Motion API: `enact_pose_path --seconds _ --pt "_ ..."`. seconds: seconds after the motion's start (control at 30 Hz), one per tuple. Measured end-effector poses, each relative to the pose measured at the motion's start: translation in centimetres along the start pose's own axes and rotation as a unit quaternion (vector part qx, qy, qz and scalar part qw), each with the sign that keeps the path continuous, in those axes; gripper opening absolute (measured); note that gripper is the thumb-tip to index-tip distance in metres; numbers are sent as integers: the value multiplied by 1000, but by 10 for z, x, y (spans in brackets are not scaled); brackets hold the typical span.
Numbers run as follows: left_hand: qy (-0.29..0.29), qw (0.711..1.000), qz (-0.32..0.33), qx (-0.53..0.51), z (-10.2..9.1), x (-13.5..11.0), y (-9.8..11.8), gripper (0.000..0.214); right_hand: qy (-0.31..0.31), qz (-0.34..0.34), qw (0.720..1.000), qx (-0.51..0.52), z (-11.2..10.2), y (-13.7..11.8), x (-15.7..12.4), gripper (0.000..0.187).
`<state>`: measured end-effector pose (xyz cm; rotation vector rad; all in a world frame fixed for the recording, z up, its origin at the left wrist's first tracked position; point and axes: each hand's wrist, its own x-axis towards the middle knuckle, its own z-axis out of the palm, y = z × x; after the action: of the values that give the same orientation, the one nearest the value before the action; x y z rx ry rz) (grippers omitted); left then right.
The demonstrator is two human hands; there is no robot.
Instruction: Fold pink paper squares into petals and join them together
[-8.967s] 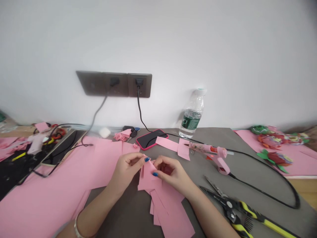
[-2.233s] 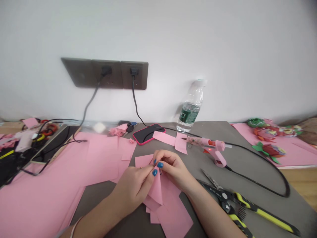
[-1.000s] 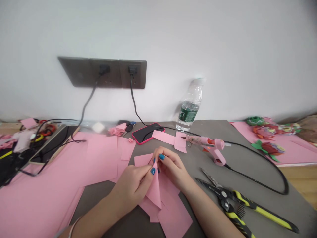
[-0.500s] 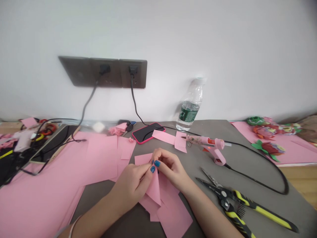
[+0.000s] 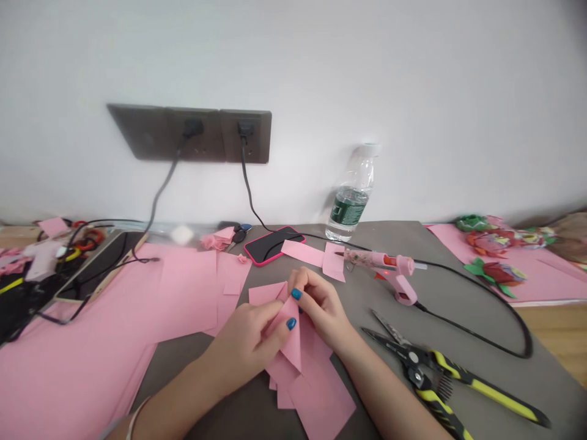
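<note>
Between my two hands is a folded piece of pink paper (image 5: 292, 345), its pointed flap hanging downward. My left hand (image 5: 257, 336) is closed on its left side, the blue-nailed thumb lying flat on the front of the fold. At the upper edge my right hand (image 5: 318, 305) pinches the paper between thumb and fingers; some of these fingertips are hidden behind it. Beneath the hands, loose pink sheets (image 5: 323, 397) overlap on the grey table.
A pink glue gun (image 5: 389, 269) lies on the right, its cord looping outward. Pliers with yellow-black handles (image 5: 426, 366) rest nearer, jaws apart. Behind are a phone (image 5: 274, 245) and a water bottle (image 5: 351, 201). Large pink sheets (image 5: 92, 342) cover the left; paper flowers (image 5: 502, 273) lie far right.
The left thumb has slid down the front of the fold, away from the right thumb. My right hand has shifted slightly up and right, and the paper's flap has turned a little.
</note>
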<state>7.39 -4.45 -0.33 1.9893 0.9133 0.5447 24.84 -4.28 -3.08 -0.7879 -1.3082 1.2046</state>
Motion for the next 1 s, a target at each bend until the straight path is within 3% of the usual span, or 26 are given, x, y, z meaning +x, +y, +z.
enact_pose_path --seconds 0.17,0.3,0.53,1.0 --pt "22 1000 1 16 0 -1 -5 41 42 -7 999 15 -4 7 -1 29" --pt "35 999 -36 0 -1 1 -5 44 66 -16 997 40 -7 12 -1 29" --pt "31 997 -49 -53 -3 2 -1 45 71 -19 996 48 -8 11 -1 29" --pt "41 997 -50 -45 -6 2 1 42 84 -69 994 9 -7 7 0 25"
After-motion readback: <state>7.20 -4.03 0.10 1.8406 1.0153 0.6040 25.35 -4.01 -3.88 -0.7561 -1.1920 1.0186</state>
